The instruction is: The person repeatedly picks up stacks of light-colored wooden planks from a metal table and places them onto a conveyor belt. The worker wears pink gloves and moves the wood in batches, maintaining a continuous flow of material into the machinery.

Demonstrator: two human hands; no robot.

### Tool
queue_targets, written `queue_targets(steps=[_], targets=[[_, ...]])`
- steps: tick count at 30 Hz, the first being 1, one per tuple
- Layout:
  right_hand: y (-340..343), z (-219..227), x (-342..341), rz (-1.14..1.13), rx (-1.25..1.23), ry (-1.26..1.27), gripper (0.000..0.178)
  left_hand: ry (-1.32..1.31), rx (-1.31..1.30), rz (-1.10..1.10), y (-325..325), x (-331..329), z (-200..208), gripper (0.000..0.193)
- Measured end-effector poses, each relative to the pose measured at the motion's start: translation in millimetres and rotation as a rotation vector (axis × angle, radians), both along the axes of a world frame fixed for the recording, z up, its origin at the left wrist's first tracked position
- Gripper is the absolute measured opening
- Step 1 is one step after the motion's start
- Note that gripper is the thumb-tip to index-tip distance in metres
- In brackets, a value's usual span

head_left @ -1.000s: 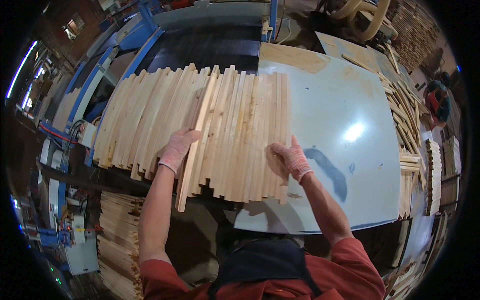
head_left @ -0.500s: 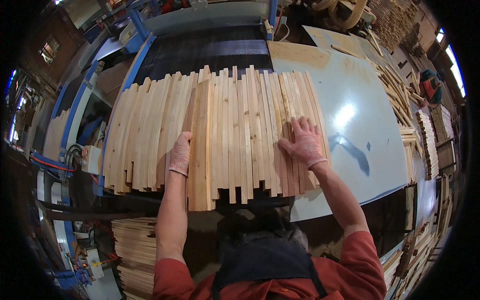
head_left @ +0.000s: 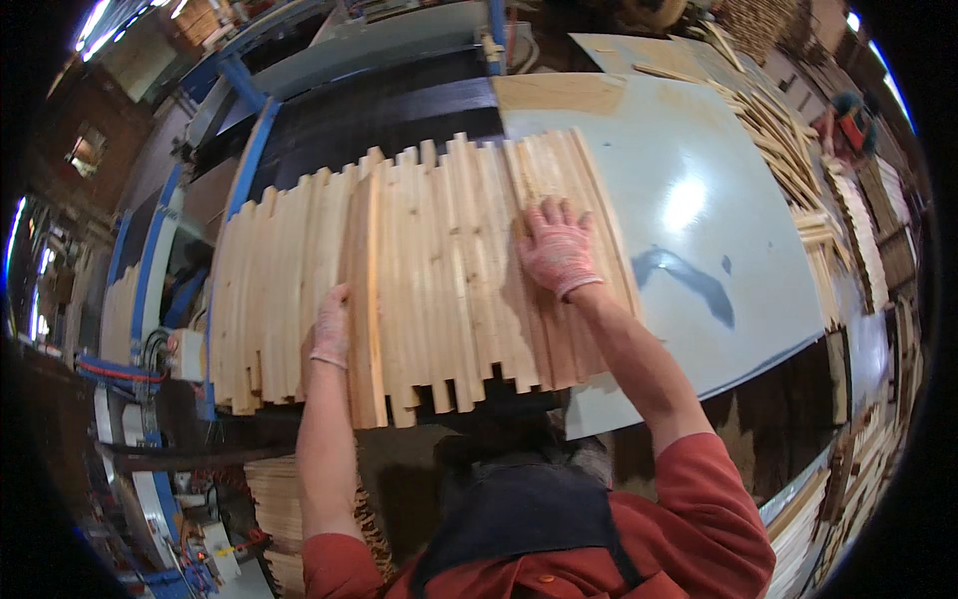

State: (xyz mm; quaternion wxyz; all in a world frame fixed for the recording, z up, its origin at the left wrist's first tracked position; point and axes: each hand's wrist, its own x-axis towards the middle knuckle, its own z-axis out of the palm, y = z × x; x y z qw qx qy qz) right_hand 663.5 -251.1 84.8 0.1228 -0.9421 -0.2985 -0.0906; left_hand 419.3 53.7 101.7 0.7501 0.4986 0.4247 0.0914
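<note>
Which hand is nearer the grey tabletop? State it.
Right: the right hand rests on the wooden strips, just left of the exposed grey tabletop; the left hand is farther left, many strips away.

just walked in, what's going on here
A person in a red shirt has both hands at a row of pale, narrow wooden strips lying side by side with uneven ends. The pink-and-white-gloved right hand lies palm down near the row's right end, fingers spread. The similarly gloved left hand is beside a brownish wooden strip; its grip is unclear. The row's right end overlaps a glossy, pale blue-grey tabletop.
</note>
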Motion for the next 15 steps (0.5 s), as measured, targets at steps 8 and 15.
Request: queue_targets(steps=[8, 15], targets=[[-43.8, -5.8, 24.4, -0.051, 0.052, 0.001, 0.061, 0.038, 0.058, 0.044, 6.1, 8.6, -10.2, 0.044], [-93.9, -1.3, 54.3, -0.113, -0.065, 0.032, 0.068, 0.052, 0.050, 0.033, -7.2, 9.9, 4.1, 0.043]])
